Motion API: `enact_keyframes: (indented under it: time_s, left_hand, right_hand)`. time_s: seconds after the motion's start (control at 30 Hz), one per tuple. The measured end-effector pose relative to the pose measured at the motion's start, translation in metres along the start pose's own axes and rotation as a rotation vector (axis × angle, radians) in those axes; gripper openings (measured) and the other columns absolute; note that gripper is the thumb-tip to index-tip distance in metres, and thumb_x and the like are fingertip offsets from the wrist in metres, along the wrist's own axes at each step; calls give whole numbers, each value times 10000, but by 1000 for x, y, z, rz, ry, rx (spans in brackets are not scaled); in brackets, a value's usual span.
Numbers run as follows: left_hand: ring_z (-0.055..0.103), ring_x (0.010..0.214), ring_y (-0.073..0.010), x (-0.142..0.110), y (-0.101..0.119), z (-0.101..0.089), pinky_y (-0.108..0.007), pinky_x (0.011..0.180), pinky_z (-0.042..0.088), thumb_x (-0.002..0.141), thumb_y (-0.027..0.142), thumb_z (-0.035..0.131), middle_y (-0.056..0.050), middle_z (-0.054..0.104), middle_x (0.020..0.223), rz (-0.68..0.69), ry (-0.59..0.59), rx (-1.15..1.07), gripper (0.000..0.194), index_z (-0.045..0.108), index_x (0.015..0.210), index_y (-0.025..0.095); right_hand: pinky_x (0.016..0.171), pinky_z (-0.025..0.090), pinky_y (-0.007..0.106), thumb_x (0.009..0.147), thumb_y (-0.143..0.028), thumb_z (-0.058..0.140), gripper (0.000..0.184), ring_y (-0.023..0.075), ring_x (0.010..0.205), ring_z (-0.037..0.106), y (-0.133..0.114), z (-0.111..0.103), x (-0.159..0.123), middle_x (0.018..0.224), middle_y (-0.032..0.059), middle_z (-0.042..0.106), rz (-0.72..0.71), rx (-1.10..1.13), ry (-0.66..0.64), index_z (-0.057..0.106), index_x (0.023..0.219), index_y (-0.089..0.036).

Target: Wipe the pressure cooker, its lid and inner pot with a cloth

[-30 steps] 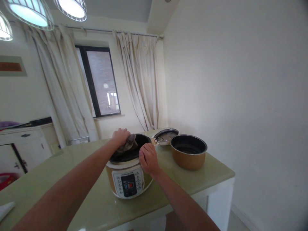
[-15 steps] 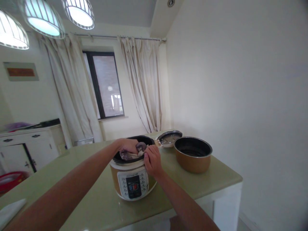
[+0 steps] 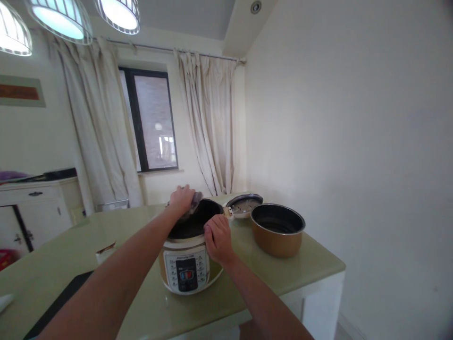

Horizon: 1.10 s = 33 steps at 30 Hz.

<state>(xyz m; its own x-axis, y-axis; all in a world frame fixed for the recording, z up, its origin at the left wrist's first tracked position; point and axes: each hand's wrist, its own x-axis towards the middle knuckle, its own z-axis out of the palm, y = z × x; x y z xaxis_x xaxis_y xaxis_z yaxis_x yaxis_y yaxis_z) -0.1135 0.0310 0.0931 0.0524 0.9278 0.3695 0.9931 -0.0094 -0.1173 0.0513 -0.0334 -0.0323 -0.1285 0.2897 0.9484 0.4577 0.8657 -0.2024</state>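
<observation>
A white and gold rice cooker (image 3: 187, 269) stands open on the pale green table (image 3: 300, 269). My left hand (image 3: 182, 198) is closed on a greyish purple cloth (image 3: 196, 200) at the cooker's far rim. My right hand (image 3: 217, 238) is curled over the cooker's near right rim and grips it. The cooker's dark inside shows between both hands. Its lid (image 3: 243, 205) lies open behind to the right.
A gold inner pot (image 3: 277, 229) with a dark lining sits to the right of the cooker. A small box (image 3: 104, 251) and a dark flat mat (image 3: 60, 302) lie at the left. A white cabinet (image 3: 31, 208), curtains and a window stand behind; a wall closes the right.
My left hand has carried the cloth from the cooker's near side, by my right hand, up to its far rim. My right hand stays on the rim. The view shifted slightly.
</observation>
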Motion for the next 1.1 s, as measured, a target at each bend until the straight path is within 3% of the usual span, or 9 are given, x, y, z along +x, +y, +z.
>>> enact_keyframes:
  time_s: [0.13, 0.23, 0.33, 0.5, 0.6, 0.73, 0.87, 1.0, 1.1]
  left_hand:
    - [620, 1234, -420, 6, -40, -10, -511, 954, 530, 887, 277, 620, -228, 632, 1337, -225, -42, -51, 405, 692, 1271, 170]
    - [683, 1178, -400, 13, -47, -10, -439, 920, 554, 863, 315, 642, -236, 702, 1272, -250, -60, -123, 444, 703, 1265, 137]
    - [719, 1150, -344, 18, -18, -2, -337, 856, 564, 879, 405, 627, -178, 756, 1225, -197, -60, -226, 427, 739, 1223, 177]
    - [751, 1074, -270, 22, 65, 9, -257, 786, 546, 870, 473, 634, -116, 795, 1117, 28, -74, -416, 417, 780, 1158, 210]
    - [747, 1014, -273, 21, 83, 1, -269, 807, 547, 770, 435, 724, -96, 795, 994, 179, -115, -480, 370, 813, 1028, 185]
    - [719, 923, -223, 8, 63, -15, -255, 803, 564, 772, 425, 690, -25, 773, 877, 317, -229, -565, 350, 816, 964, 160]
    - [691, 923, -219, -20, 31, -30, -310, 885, 577, 751, 378, 686, -7, 776, 925, 490, -380, -747, 324, 798, 970, 168]
    - [683, 912, -219, -49, -3, -45, -339, 901, 573, 726, 340, 724, 1, 773, 955, 588, -519, -827, 354, 768, 1051, 207]
    - [679, 981, -235, -61, -33, -52, -328, 919, 563, 649, 278, 762, -16, 763, 1037, 615, -558, -818, 513, 715, 1155, 207]
  right_hand:
    - [840, 409, 419, 1030, -226, 350, 264, 238, 877, 524, 0, 3, -1, 825, 55, 569, -2, 0, 29, 527, 834, -236]
    - [874, 432, 433, 1015, -233, 366, 205, 246, 908, 548, 2, 8, -4, 879, 67, 598, -2, 28, 89, 560, 946, -231]
    - [939, 445, 457, 1008, -210, 389, 165, 240, 915, 565, 3, 11, -7, 899, 59, 616, -22, 69, 129, 550, 988, -235]
    - [969, 460, 436, 1023, -154, 430, 149, 222, 1005, 581, 3, 11, -13, 1012, 67, 639, -15, 104, 179, 557, 1006, -230]
    - [929, 467, 412, 1027, -167, 483, 140, 236, 1050, 564, 0, 11, -18, 1088, 95, 614, 12, -22, 214, 612, 1037, -221]
    - [885, 435, 419, 1015, -196, 540, 112, 247, 991, 563, -4, 13, -25, 1047, 89, 605, 0, -207, 245, 636, 1061, -228]
    - [877, 427, 431, 1004, -214, 561, 107, 258, 999, 575, -1, 11, -36, 1038, 94, 618, -42, -172, 306, 568, 1111, -219]
    - [913, 437, 496, 1047, -272, 468, 149, 299, 1054, 559, 12, 4, -42, 1089, 139, 602, 63, -86, 381, 530, 1166, -208]
    - [919, 421, 531, 1063, -286, 431, 142, 324, 1050, 553, 21, -4, -33, 1060, 152, 609, 137, -69, 384, 541, 1115, -213]
